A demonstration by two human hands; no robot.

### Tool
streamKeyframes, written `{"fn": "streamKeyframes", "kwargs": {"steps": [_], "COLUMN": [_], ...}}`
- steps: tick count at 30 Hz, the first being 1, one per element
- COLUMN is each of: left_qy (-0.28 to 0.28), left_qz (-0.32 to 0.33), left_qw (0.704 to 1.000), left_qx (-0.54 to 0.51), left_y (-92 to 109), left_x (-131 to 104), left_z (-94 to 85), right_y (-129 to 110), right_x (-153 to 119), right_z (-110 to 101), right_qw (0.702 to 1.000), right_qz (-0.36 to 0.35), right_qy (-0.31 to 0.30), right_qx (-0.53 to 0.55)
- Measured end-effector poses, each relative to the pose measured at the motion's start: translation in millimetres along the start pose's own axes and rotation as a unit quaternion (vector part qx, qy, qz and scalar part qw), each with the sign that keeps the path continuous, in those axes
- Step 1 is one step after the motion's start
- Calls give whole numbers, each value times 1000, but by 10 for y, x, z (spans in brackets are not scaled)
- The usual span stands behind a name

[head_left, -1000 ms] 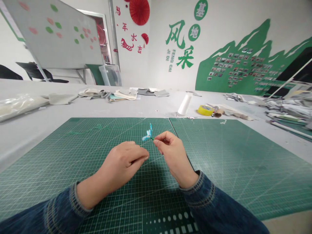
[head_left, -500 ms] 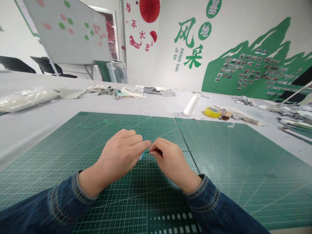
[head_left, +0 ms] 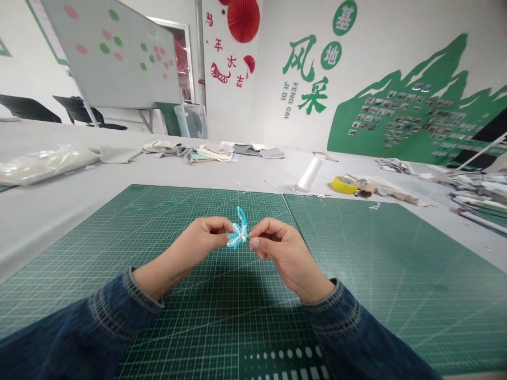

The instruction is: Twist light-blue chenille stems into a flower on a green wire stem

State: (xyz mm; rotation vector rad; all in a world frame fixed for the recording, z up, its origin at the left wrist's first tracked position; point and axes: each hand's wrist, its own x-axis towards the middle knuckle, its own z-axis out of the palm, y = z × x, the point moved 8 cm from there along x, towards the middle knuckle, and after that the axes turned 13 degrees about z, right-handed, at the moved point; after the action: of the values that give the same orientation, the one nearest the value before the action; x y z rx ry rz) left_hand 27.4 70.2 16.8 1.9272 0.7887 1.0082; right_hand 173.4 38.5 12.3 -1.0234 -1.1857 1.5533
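A small blue and white flower-like piece (head_left: 239, 233) is held up between my hands, over the green cutting mat (head_left: 222, 338). My left hand (head_left: 198, 242) pinches its left side between thumb and fingers. From the right, my right hand (head_left: 283, 250) grips a thin green stem at the piece's right side with thumb and forefinger. One blue loop points upward, above the fingertips of both hands.
A second green mat (head_left: 396, 264) adjoins on the right. Behind the mats are a white cone (head_left: 311, 172), yellow tape (head_left: 344, 184), cloth pieces (head_left: 216, 151) and a plastic-wrapped bundle (head_left: 47, 162). More cloth and cords lie at the far right.
The blue and white piece, mostly covered by my left hand before, now shows between my hands. My left hand has turned and its fingers have shifted to the piece's left side.
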Motion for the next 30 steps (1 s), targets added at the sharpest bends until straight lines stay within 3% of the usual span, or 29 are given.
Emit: {"fn": "streamKeyframes", "kwargs": {"steps": [4,6,9,11,15,19,24,27,30], "left_qy": [-39,-46,-54,-63,-63,-67,-66,-75,-75], "left_qz": [40,119,282,341,371,382,372,342,313], "left_qw": [991,970,888,829,778,749,746,777,823], "left_qx": [120,207,359,439,503,538,548,524,468], "left_y": [94,257,574,687,774,806,789,721,661], "left_x": [-56,-97,-223,-300,-346,-350,-311,-242,-168], "left_z": [178,244,374,448,450,412,313,225,126], "right_y": [3,24,98,137,90,-97,-102,-66,-70], "right_x": [9,11,30,44,29,-84,-147,-147,-138], "right_z": [-147,-174,-168,-158,-156,-35,176,248,245], "right_qw": [996,994,993,991,969,908,849,829,833], "right_qz": [-16,-14,8,15,-27,-154,-209,-214,-208], "right_qy": [78,102,117,124,166,189,124,75,55], "right_qx": [47,38,2,-39,-183,-341,-469,-511,-509]}}
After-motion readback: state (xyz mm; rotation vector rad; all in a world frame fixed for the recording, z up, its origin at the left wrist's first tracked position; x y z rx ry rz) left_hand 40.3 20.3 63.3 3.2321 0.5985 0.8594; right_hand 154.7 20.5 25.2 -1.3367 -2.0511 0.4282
